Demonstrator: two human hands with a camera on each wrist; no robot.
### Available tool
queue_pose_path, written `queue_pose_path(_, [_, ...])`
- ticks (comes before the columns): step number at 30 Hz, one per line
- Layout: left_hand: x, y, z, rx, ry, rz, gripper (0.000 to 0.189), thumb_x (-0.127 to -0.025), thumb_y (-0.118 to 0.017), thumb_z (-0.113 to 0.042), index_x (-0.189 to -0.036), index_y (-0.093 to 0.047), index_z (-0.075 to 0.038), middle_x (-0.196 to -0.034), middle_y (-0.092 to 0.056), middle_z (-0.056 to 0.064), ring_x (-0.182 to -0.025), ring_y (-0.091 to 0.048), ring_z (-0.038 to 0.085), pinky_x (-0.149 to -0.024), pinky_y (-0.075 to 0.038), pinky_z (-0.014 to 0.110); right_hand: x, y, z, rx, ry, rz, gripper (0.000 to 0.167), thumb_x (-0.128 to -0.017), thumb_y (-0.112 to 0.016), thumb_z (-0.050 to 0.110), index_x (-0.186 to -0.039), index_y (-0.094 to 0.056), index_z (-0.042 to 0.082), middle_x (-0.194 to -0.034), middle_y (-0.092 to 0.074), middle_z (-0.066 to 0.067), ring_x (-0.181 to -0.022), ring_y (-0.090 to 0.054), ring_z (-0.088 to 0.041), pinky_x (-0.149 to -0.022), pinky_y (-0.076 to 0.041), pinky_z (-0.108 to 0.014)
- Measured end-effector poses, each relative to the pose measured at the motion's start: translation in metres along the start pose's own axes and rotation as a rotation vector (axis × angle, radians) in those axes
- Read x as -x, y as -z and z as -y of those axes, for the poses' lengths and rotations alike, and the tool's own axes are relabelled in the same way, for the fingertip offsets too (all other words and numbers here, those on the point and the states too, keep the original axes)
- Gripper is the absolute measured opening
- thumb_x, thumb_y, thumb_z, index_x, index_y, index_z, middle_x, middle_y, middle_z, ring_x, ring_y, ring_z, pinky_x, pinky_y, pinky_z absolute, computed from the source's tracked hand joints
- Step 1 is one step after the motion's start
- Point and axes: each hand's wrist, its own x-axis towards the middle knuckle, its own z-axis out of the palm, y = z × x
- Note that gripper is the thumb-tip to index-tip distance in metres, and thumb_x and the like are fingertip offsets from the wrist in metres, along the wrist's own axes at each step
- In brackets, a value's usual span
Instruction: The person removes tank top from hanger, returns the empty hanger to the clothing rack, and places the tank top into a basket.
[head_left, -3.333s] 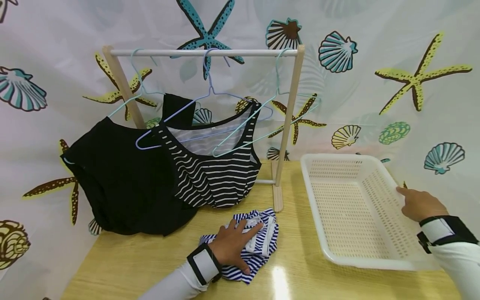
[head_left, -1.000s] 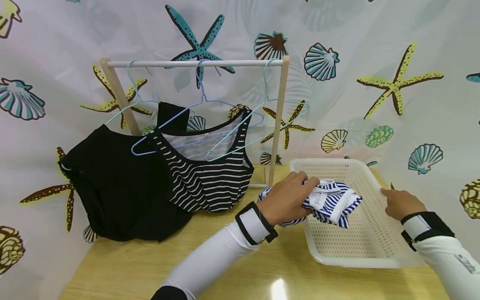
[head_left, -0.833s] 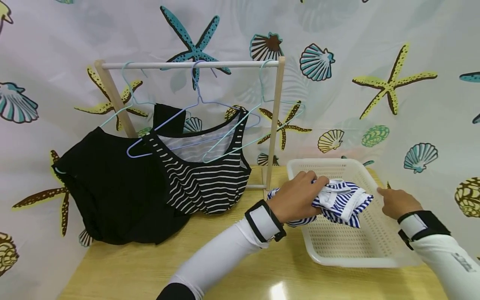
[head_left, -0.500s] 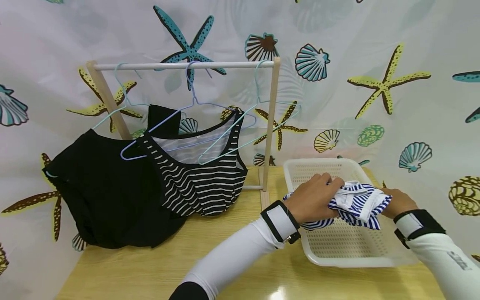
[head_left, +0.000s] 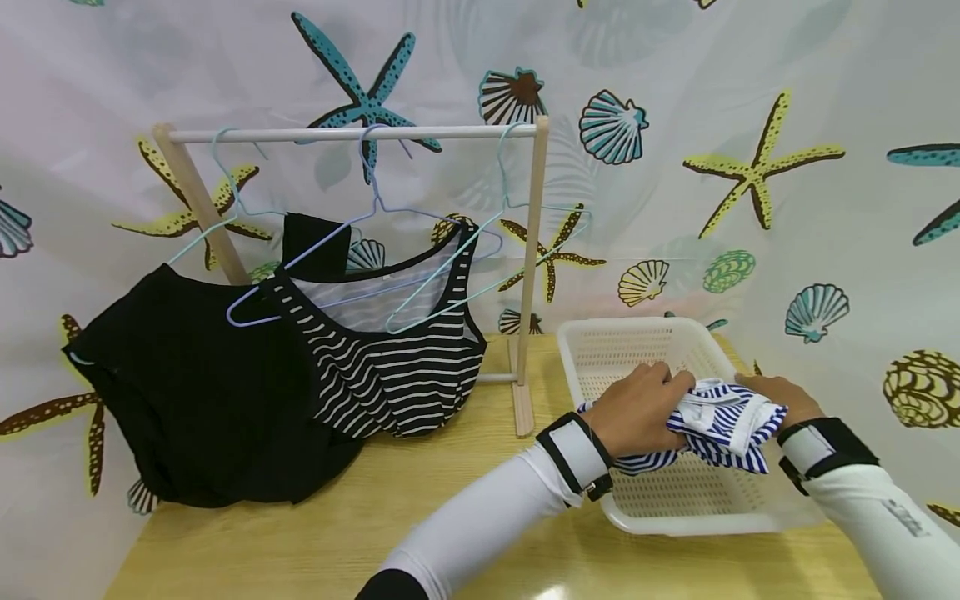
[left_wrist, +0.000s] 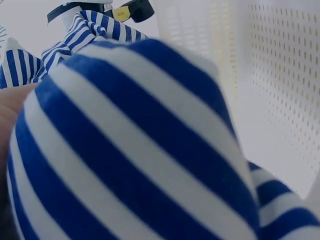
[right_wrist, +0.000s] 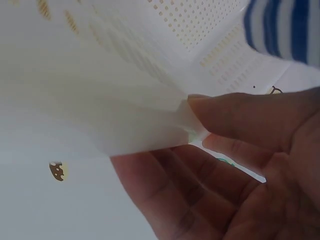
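A blue-and-white striped garment (head_left: 731, 421) is bunched in my left hand (head_left: 637, 408), which grips it above the white plastic basket (head_left: 697, 525). Its striped cloth (left_wrist: 130, 150) fills most of the left wrist view and hides most of the hand. At the basket's right side is my right hand (head_left: 787, 396), partly behind the garment in the head view. In the right wrist view the thumb and fingers of the right hand (right_wrist: 250, 120) pinch the basket's rim (right_wrist: 150, 135), thumb inside and fingers beneath.
A wooden rack (head_left: 529, 275) with a white rail stands on the table (head_left: 465, 500) left of the basket. On it hang a black garment (head_left: 202, 392), a black-and-white striped top (head_left: 397, 375) and a bare mint hanger (head_left: 480, 304). A shell-print curtain (head_left: 660, 50) hangs behind.
My left hand has lifted the striped garment off the table and carried it right, over the basket. The right hand stays at the basket's rim. The head view has shifted somewhat.
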Motion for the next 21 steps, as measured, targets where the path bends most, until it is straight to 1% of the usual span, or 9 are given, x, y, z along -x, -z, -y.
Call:
queue_pose_path(3, [-0.003,-0.005,-0.004,-0.002,0.006,0.02,0.063,-0.076,-0.078,-0.047,-0.127,-0.049,-0.024,-0.109,-0.052,-0.005,-0.092,-0.047,0.007,-0.07,-0.045,0.02,0.001,-0.004,-0.004,0.07,0.045,-0.035,0.054,-0.091,-0.057,0.016,-0.132,-0.041,-0.016,-0.111,-0.053,-0.042,-0.096,-0.055,-0.057,-0.076,-0.046,-0.063])
queue_pose_path(5, [-0.004,-0.007,-0.006,-0.008,0.007,0.029,0.063,-0.076,-0.078,-0.048,-0.128,-0.049,-0.024,-0.11,-0.053,-0.005,-0.092,-0.047,0.007,-0.07,-0.045,0.021,0.001,-0.006,-0.007,0.066,0.043,-0.041,0.058,-0.089,-0.06,0.018,-0.132,-0.04,-0.016,-0.111,-0.054,-0.041,-0.094,-0.056,-0.056,-0.076,-0.046,-0.064])
queue_pose_path(7, [-0.006,-0.01,-0.008,-0.014,0.006,0.035,0.063,-0.076,-0.077,-0.049,-0.127,-0.049,-0.024,-0.109,-0.053,-0.005,-0.091,-0.047,0.007,-0.069,-0.045,0.021,0.002,-0.008,-0.009,0.049,0.032,-0.041,0.06,-0.088,-0.061,0.018,-0.132,-0.04,-0.016,-0.109,-0.055,-0.041,-0.092,-0.057,-0.054,-0.075,-0.046,-0.064])
queue_pose_path(10, [-0.008,-0.012,-0.01,-0.033,-0.003,0.026,0.062,-0.076,-0.077,-0.049,-0.125,-0.05,-0.023,-0.108,-0.053,-0.005,-0.09,-0.047,0.007,-0.068,-0.045,0.021,0.002,-0.008,-0.01,0.062,0.04,-0.054,0.059,-0.088,-0.061,0.018,-0.132,-0.041,-0.016,-0.107,-0.056,-0.039,-0.091,-0.057,-0.053,-0.075,-0.047,-0.063])
queue_pose_path(12, [-0.009,-0.014,-0.013,-0.046,-0.009,0.025,0.061,-0.076,-0.077,-0.05,-0.124,-0.05,-0.023,-0.107,-0.053,-0.005,-0.09,-0.047,0.007,-0.068,-0.045,0.021,0.002,-0.008,-0.009,0.065,0.043,-0.048,0.061,-0.088,-0.061,0.02,-0.133,-0.04,-0.016,-0.106,-0.057,-0.039,-0.089,-0.059,-0.051,-0.075,-0.047,-0.062])
queue_pose_path(16, [-0.011,-0.017,-0.018,-0.062,-0.032,0.032,0.06,-0.077,-0.075,-0.051,-0.124,-0.05,-0.022,-0.106,-0.053,-0.004,-0.089,-0.047,0.007,-0.068,-0.045,0.021,0.0,-0.008,-0.008,0.062,0.019,-0.026,0.066,-0.086,-0.063,0.023,-0.135,-0.039,-0.015,-0.108,-0.056,-0.039,-0.09,-0.059,-0.05,-0.074,-0.048,-0.06])
queue_pose_path(18, [-0.012,-0.019,-0.021,-0.068,-0.044,0.035,0.059,-0.077,-0.075,-0.051,-0.123,-0.05,-0.022,-0.106,-0.053,-0.004,-0.088,-0.047,0.007,-0.068,-0.045,0.02,-0.001,-0.008,-0.008,0.077,0.01,-0.023,0.065,-0.087,-0.063,0.022,-0.135,-0.039,-0.015,-0.112,-0.055,-0.04,-0.092,-0.059,-0.051,-0.075,-0.048,-0.059])
queue_pose_path(21, [-0.012,-0.023,-0.023,-0.074,-0.046,0.044,0.058,-0.078,-0.074,-0.051,-0.122,-0.051,-0.021,-0.104,-0.053,-0.004,-0.087,-0.046,0.007,-0.068,-0.044,0.019,-0.003,-0.009,-0.008,0.083,0.007,-0.021,0.067,-0.085,-0.065,0.022,-0.135,-0.039,-0.014,-0.111,-0.055,-0.039,-0.089,-0.06,-0.048,-0.074,-0.048,-0.058])
